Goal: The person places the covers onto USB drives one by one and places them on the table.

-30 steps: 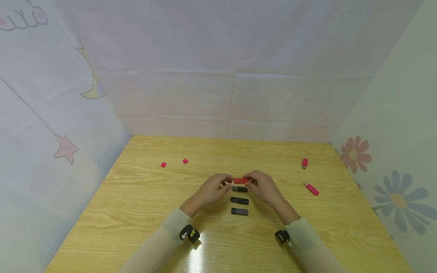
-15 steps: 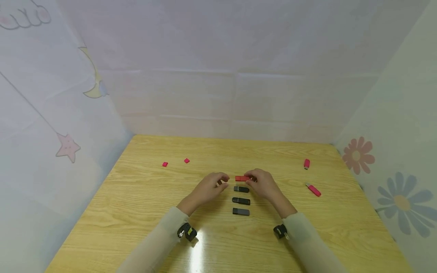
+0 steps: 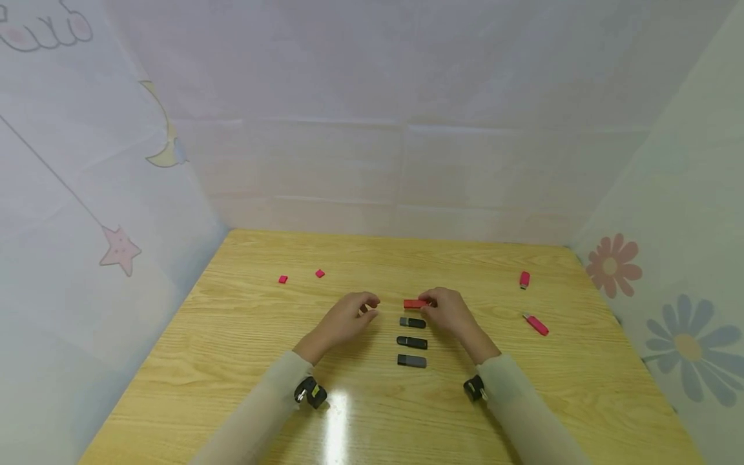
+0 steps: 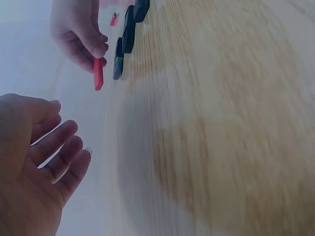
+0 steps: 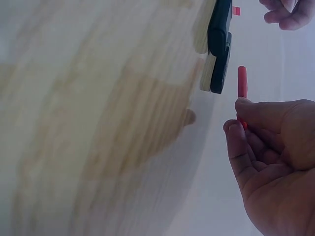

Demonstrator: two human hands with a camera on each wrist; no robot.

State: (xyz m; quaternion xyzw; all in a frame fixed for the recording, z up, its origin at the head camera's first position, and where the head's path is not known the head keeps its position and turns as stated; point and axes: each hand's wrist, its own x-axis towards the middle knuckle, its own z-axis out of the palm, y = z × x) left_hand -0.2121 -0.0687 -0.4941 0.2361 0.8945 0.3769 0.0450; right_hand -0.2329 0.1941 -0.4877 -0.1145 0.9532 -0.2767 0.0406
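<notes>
Thumb and fingers of my right hand (image 3: 452, 314) pinch a red USB stick (image 3: 413, 303) by its right end. The stick's free end points left, as the right wrist view shows with the same red USB stick (image 5: 242, 81). Whether it touches the table cannot be told. To its left, apart from it, is my left hand (image 3: 344, 320), fingers loosely bent and holding nothing. Nearer than the red stick lie a black and grey USB stick (image 3: 413, 323), a black USB stick (image 3: 412, 342) and a grey USB stick (image 3: 412, 361), in a column.
Two small pink caps, a left cap (image 3: 283, 279) and a right cap (image 3: 320, 273), lie at the back left. On the right are an uncapped pink USB stick (image 3: 525, 279) and a second one (image 3: 536, 324). Cloth walls border the wooden table (image 3: 232, 361).
My left hand has drawn away to the left from the red USB stick. The right hand still pinches the stick, which stands slightly farther back from the column than a second ago.
</notes>
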